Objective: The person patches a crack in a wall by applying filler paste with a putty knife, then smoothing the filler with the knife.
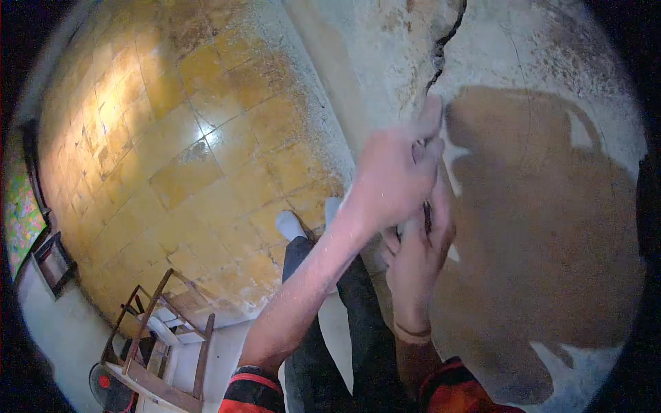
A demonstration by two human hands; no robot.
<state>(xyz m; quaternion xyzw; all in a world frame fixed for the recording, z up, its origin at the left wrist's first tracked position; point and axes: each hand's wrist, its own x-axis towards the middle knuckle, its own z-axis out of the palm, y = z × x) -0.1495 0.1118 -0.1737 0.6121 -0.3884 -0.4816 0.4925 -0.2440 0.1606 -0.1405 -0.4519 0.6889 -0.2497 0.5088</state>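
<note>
Both hands are raised in front of a worn wall [385, 62], crossing near the middle right of the view. My left hand [403, 165] is nearer the top, dusted with pale powder and blurred, its index finger stretched up toward a dark crack [441, 58]. Just below and behind it is my right hand [416, 251], its fingers pointing up and partly hidden by the left hand. The two hands overlap and seem to touch. Whether anything small lies between them cannot be made out.
A yellow tiled floor [186, 165] with pale dust along its edge lies at the left. A wooden frame piece of furniture [141, 344] stands at the lower left. Feet in light socks [290, 225] are below. A large shadow covers the right wall.
</note>
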